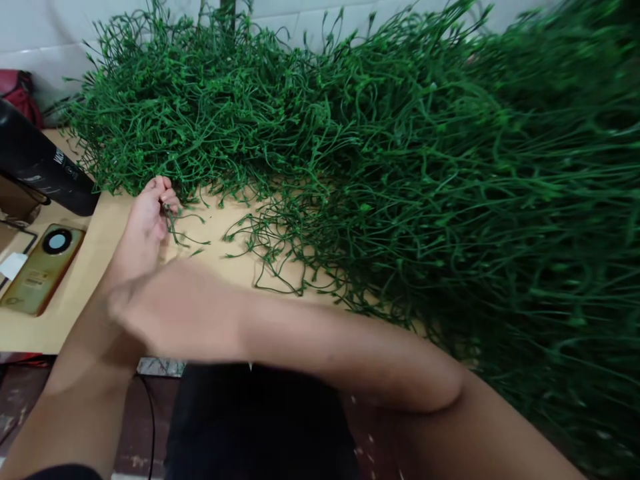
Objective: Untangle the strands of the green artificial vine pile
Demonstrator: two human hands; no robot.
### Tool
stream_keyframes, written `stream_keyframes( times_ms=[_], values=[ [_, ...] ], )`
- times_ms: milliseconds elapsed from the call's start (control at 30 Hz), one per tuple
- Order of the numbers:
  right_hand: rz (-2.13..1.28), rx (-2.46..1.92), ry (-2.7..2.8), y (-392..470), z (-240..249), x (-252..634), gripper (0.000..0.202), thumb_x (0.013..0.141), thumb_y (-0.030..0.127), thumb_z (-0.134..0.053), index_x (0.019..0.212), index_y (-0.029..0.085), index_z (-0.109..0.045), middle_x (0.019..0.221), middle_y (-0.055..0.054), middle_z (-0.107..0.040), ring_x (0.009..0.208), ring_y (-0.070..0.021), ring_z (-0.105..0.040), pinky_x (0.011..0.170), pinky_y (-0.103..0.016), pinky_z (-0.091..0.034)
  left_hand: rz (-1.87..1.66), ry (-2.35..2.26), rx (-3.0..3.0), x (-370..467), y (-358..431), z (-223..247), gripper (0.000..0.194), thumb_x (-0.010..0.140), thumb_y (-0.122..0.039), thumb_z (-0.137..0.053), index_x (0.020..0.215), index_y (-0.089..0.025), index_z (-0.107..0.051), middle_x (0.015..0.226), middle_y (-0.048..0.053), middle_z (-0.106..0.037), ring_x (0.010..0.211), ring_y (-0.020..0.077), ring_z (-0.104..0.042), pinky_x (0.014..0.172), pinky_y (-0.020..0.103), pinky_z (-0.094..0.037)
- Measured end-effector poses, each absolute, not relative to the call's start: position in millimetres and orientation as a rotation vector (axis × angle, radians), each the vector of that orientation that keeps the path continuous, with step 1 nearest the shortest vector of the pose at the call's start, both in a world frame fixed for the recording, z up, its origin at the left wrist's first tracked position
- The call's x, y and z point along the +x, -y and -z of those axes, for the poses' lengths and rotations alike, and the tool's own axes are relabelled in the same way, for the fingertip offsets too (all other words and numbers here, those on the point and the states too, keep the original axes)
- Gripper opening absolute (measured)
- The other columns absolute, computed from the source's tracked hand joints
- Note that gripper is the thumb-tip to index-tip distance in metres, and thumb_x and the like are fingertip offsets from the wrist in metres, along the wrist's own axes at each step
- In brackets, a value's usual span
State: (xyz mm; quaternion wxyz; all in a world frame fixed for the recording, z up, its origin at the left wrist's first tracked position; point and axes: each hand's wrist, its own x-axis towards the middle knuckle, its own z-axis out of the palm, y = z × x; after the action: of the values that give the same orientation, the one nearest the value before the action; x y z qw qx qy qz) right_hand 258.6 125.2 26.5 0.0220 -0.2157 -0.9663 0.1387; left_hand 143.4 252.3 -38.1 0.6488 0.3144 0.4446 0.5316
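Note:
My left hand [156, 207] is palm up on the table at the near edge of a green pile, its fingers curled closed around a thin green plastic-looking stem [173, 230]. Branching ends of that stem stick out to the right over the table. My right hand [173, 307] crosses over my left forearm and is smeared by motion, so its fingers cannot be made out. Behind both hands spreads the big heap of green stems [225, 113] with small bud-like tips.
The heap's right part [500, 220] reaches down to the table's near side. On the left are a black bottle [45, 160], a phone [43, 273] lying face down and a red bag [20, 93]. A white tiled wall [65, 27] stands behind the tan table [113, 213].

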Motion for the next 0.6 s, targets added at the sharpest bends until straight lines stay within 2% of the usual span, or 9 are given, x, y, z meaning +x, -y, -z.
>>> stream_keyframes(
  times_ms=[67,200,367,500,600],
  values=[
    [-0.343,-1.035,2.878,-148.4,-28.8,277.6,0.026,0.086,0.012,-0.035,0.098,0.012,-0.057,0.084,-0.009,-0.066,0.073,-0.0161,-0.059,0.057,-0.027,-0.032,-1.176,-0.960,0.693,140.1,-253.5,41.5,0.030,0.093,-0.015,-0.031,0.065,-0.015,-0.043,0.045,-0.007,-0.030,0.036,0.0024,-0.031,0.039,0.012,-0.028],
    [-0.264,-1.501,2.515,-193.0,-19.4,306.7,0.031,0.092,0.030,-0.036,0.102,0.009,-0.057,0.087,-0.012,-0.065,0.082,-0.0194,-0.061,0.065,-0.027,-0.037,-1.200,-0.947,0.708,142.3,-256.4,47.0,0.030,0.093,-0.021,-0.038,0.064,-0.015,-0.045,0.046,-0.007,-0.032,0.036,0.0023,-0.032,0.039,0.012,-0.030],
    [-0.404,-1.510,2.424,-210.2,6.8,301.1,0.044,0.085,0.051,-0.047,0.101,0.011,-0.057,0.092,-0.012,-0.065,0.088,-0.0231,-0.061,0.070,-0.030,-0.041,-1.252,-0.992,0.708,151.8,-254.1,44.0,0.030,0.091,-0.022,-0.044,0.062,-0.015,-0.046,0.046,-0.007,-0.033,0.037,0.0019,-0.033,0.040,0.011,-0.032],
    [-0.488,-1.485,2.482,-212.6,7.9,299.8,0.043,0.081,0.046,-0.054,0.105,0.010,-0.059,0.098,-0.012,-0.065,0.090,-0.0229,-0.061,0.071,-0.030,-0.043,-1.240,-0.997,0.709,155.3,-251.0,42.6,0.027,0.089,-0.025,-0.048,0.063,-0.017,-0.047,0.046,-0.006,-0.037,0.037,0.0027,-0.035,0.040,0.013,-0.034],
    [-0.372,-1.638,2.487,-210.3,-12.6,318.8,0.044,0.079,0.048,-0.058,0.102,0.010,-0.063,0.098,-0.012,-0.066,0.090,-0.0220,-0.062,0.071,-0.030,-0.044,-1.195,-0.960,0.736,157.5,-246.6,43.3,0.024,0.088,-0.026,-0.050,0.066,-0.017,-0.048,0.049,-0.006,-0.039,0.039,0.0032,-0.039,0.042,0.014,-0.037]
  ],
)
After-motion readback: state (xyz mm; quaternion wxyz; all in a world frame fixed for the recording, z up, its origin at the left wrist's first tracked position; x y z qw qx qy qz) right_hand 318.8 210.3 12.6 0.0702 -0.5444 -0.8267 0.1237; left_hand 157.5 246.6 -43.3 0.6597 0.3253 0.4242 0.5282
